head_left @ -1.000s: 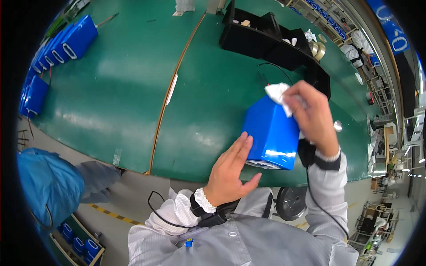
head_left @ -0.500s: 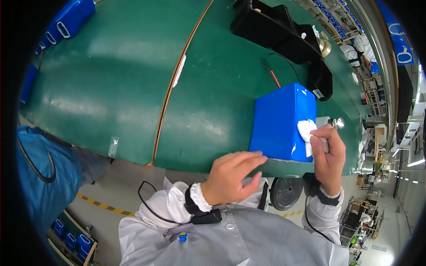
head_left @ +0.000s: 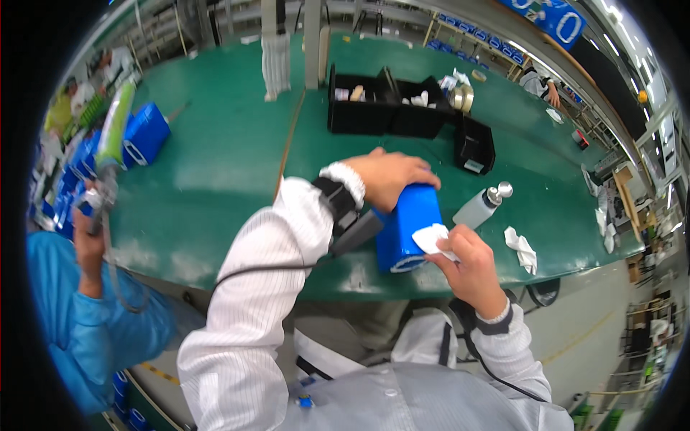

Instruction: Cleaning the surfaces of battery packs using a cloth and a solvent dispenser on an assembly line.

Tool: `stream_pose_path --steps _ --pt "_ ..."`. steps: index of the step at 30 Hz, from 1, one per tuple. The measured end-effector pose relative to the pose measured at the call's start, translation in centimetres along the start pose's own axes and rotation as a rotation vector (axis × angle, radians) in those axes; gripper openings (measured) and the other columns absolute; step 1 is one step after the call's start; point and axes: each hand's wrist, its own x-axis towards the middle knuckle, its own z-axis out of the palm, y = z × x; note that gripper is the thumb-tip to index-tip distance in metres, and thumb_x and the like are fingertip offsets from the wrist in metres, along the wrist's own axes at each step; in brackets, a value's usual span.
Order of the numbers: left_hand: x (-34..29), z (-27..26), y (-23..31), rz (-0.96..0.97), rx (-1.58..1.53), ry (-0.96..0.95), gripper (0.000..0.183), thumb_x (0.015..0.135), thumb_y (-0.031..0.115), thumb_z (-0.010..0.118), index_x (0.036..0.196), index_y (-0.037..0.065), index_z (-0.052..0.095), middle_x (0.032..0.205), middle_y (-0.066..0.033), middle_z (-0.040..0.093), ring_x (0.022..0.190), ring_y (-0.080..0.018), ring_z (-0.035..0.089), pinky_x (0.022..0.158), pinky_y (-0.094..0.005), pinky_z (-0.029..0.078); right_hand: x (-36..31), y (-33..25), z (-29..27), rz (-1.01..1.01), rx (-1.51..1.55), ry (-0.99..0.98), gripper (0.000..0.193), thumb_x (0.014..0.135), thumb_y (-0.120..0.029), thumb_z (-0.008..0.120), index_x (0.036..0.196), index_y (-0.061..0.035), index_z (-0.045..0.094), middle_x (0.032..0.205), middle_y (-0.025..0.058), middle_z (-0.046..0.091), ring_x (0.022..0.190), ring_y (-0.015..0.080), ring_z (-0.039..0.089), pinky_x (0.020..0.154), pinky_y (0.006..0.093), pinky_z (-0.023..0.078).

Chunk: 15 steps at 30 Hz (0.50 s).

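No wording or number could be read. A small pale label (head_left: 473, 166) was noted on the small black bin (head_left: 475, 140), its print too small to make out. White marks (head_left: 562, 29) on a blue surface (head_left: 548, 23), upper right, could not be resolved as text.

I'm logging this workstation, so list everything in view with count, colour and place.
Blue block: 1, blue, under the left hand.
Wipe: 1, white, in the right hand.
Bottle: 1, whitish, silvery top, right of the block.
Crumpled wipe: 1, white, right of the bottle.
Bins: 3, black, beyond the block.
Tape rolls: at least 2, pale, beside the bins.
Other blue blocks: several, blue, far left.
Table: 1, green, across the middle.
Shelved things: too small to count, blue, upper right.
Co-worker's sleeve: 1, blue, lower left.
Person's sleeves: 2, white, lower centre.
Person's hands: 2, bare, at the block.
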Motion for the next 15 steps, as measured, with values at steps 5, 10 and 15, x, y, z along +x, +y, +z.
stream_pose_path --steps 5,10,15 --pt "-2.3 1.1 2.7 -0.160 -0.091 0.126 0.084 0.058 0.014 0.083 0.138 0.017 0.057 0.136 -0.0159 0.054 0.111 -0.0429 0.064 0.093 -0.0482 0.056 -3.5 2.7 -2.1 0.155 0.044 0.066 0.020 0.080 -0.008 0.081 0.093 -0.0017 0.066 0.083 0.0134 0.060 0.072 0.0334 0.061 0.064 0.0426 0.048" --pt "-6.7 0.2 5.8 -0.238 0.210 0.232 0.080 0.055 0.032 0.087 0.121 0.001 0.057 0.131 -0.0183 0.058 0.114 -0.0404 0.057 0.099 -0.0465 0.047 -6.7 4.7 -3.0 0.229 0.119 0.142 0.012 0.085 -0.003 0.074 0.095 0.0000 0.069 0.096 0.0131 0.065 0.084 0.0348 0.066 0.072 0.0405 0.053" --pt "-7.1 0.0 7.8 -0.397 0.022 0.088 0.090 0.063 0.041 0.087 0.137 0.003 0.053 0.121 -0.0202 0.064 0.113 -0.0395 0.060 0.098 -0.0460 0.049 -11.3 9.5 -0.3 0.306 -0.035 0.257 0.009 0.086 -0.002 0.072 0.095 0.0002 0.069 0.104 0.0145 0.069 0.091 0.0362 0.068 0.076 0.0416 0.055"
